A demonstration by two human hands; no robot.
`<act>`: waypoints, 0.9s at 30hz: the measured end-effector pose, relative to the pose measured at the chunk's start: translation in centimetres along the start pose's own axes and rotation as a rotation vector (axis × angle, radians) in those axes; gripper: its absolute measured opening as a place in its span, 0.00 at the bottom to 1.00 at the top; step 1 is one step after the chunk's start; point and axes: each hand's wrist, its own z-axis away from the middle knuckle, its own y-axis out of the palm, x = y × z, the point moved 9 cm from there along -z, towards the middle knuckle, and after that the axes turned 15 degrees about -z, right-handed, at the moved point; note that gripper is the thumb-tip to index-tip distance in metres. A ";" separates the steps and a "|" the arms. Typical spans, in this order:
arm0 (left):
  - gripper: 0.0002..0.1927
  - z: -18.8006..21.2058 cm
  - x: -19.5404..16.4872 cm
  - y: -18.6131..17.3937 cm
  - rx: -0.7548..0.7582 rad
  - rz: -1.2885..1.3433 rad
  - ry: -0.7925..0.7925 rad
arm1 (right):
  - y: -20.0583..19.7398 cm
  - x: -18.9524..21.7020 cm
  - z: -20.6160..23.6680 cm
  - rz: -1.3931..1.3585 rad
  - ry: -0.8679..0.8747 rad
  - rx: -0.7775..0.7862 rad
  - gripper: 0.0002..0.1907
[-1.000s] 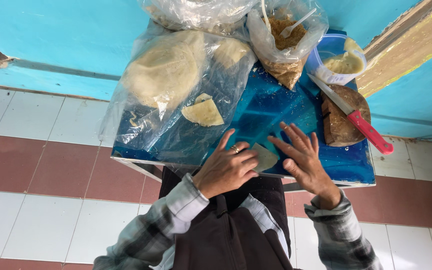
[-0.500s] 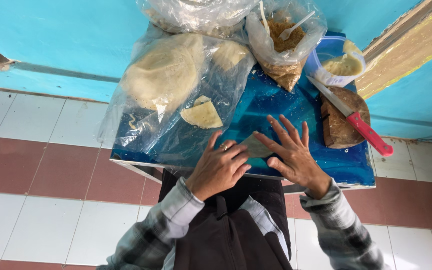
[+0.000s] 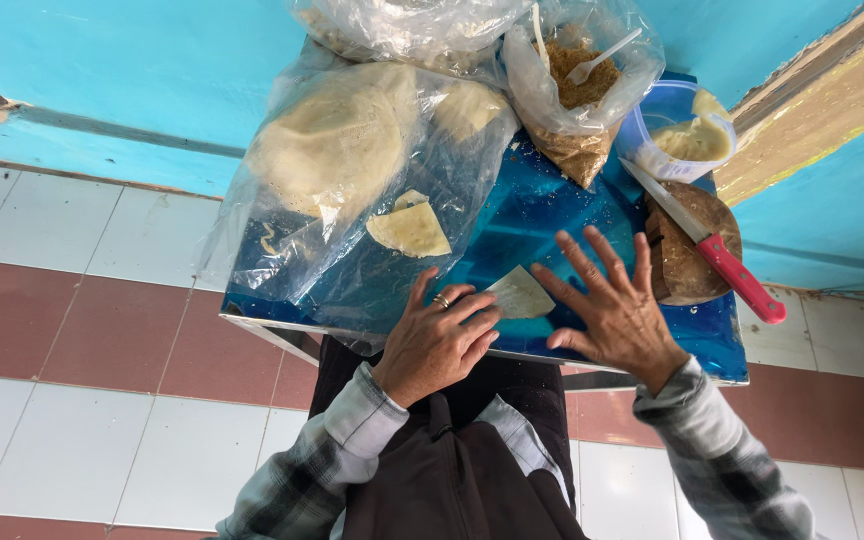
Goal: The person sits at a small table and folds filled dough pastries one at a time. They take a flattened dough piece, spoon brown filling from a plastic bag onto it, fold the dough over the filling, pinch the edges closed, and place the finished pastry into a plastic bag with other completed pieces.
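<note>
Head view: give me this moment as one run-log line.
left hand: fingers on dough piece | right hand: flat, spread beside it | blue table: bagged dough, red-handled knife on wooden board

At the upper left of the frame a clear bag (image 3: 352,180) of pale flat rounds lay on the blue table (image 3: 552,215). Upper middle, a bag of brown crumbs (image 3: 577,105) held a white fork (image 3: 600,58). At right, a red-handled knife (image 3: 712,245) rested across a brown block (image 3: 682,265), below a tub (image 3: 677,135).
</note>
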 end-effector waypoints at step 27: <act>0.14 0.2 0.0 0.0 0.110 0.174 -0.023 | 1.4 -29.2 -20.5 0.167 0.510 0.095 0.06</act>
